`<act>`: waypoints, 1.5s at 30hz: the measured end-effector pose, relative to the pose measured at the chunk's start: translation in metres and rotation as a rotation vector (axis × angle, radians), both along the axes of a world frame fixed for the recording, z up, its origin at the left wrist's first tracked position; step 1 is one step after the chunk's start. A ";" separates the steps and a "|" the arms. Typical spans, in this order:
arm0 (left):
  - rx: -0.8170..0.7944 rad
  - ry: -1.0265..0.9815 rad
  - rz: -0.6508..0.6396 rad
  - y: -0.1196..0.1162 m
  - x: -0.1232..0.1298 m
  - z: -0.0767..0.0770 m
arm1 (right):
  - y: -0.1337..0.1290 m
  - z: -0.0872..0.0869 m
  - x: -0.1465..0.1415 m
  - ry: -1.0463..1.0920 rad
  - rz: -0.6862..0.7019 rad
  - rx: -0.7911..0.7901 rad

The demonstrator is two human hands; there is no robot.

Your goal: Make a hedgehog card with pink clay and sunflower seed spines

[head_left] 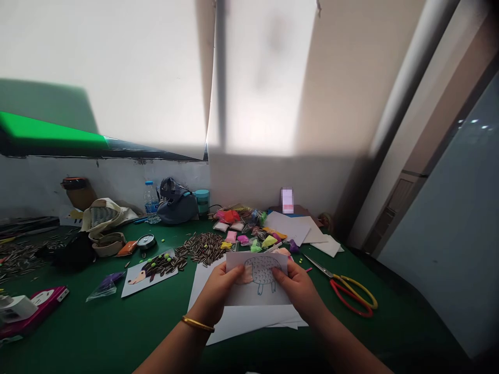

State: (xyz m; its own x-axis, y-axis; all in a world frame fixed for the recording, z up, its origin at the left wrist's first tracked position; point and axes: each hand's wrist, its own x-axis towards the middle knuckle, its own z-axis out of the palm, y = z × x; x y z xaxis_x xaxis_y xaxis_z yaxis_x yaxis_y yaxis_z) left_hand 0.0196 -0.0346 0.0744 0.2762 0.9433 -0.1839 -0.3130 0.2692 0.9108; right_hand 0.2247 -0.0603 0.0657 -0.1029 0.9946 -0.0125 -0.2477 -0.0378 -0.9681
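Between both hands is a white card (241,297) with a sheep-like animal drawn in dark outline, its body filled with small curved marks. A pale peach patch, seemingly clay, covers the head area of the drawing. My left hand (219,288) grips the card's left side, thumb on the front near the peach patch. On the right side, my right hand (298,285) pinches the card with its thumb over the drawn body. Fingers behind the card are hidden. Beneath lie white paper sheets (234,324) on the green tabletop (163,332).
Left of the hands lies a hedgehog picture (136,280) with striped seeds on it, near a seed pile (206,248). Scissors (346,291) with red and yellow handles rest at right. Colourful clay packets (230,217), a water bottle (151,203) and a phone (287,200) stand behind.
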 end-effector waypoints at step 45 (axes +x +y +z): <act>0.089 0.162 0.029 0.028 -0.005 -0.038 | 0.036 -0.066 0.000 0.091 -0.076 -0.052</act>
State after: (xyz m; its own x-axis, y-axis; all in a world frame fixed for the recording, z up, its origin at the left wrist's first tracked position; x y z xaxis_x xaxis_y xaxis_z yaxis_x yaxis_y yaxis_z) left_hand 0.0149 -0.0066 0.0361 0.2221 0.9651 -0.1388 -0.1670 0.1779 0.9698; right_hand 0.2249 -0.0248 -0.0007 -0.0307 0.9978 -0.0581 -0.3383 -0.0650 -0.9388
